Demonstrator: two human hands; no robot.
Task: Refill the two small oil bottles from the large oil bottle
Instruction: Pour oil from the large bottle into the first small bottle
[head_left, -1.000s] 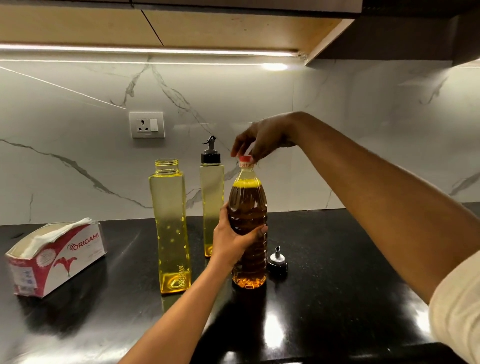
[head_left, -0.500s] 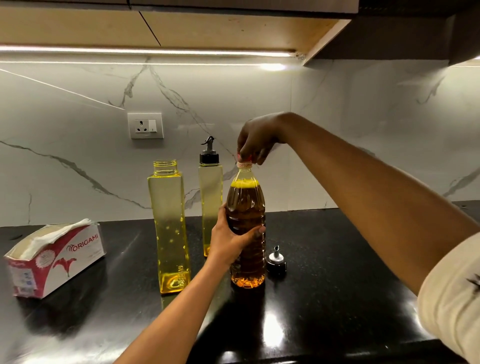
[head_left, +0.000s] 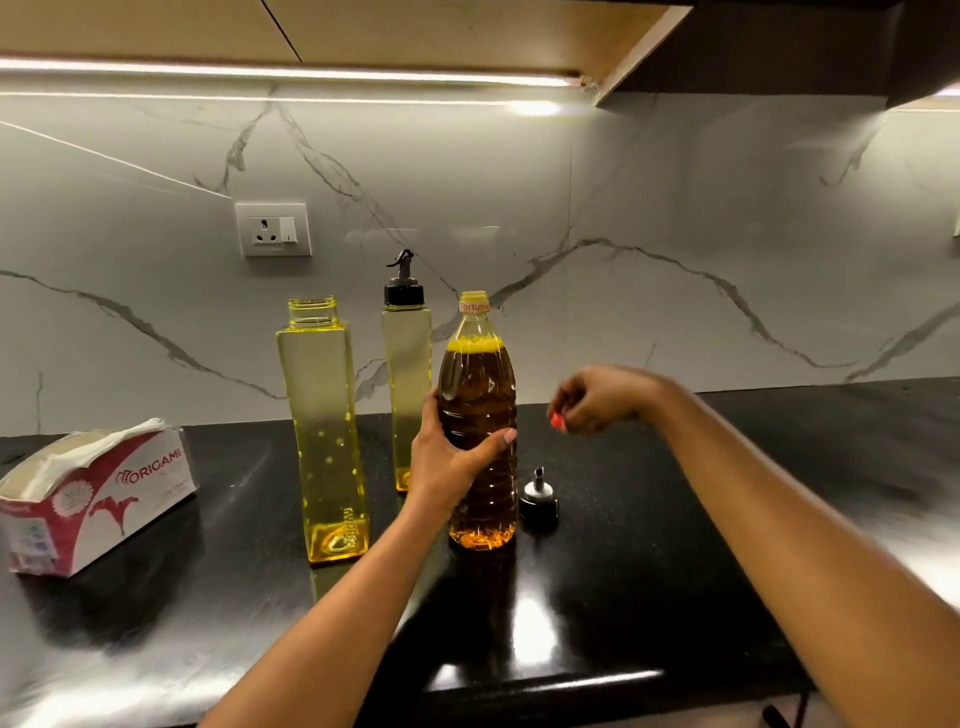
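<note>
A light strip (head_left: 291, 71) under the far cabinet (head_left: 415, 26) casts bright, warm light down the marble wall (head_left: 675, 208), flaring to a hot spot at its right end. The black surface (head_left: 675, 545) is dark but glossy, with white glare patches just in front of the large oil bottle (head_left: 480, 374) and at the near left. The right hand (head_left: 602, 397) and the red cap (head_left: 557, 421) it pinches are smeared by blur. Straight lines bow toward the edges.

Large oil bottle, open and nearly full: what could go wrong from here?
The large bottle is full to the shoulder and the open small bottle has a narrow mouth, with no funnel in view: oil may spill on the counter.
Only the left hand grips it; the right hand holds the red cap.
The loose spout cap beside its base could get knocked.
</note>
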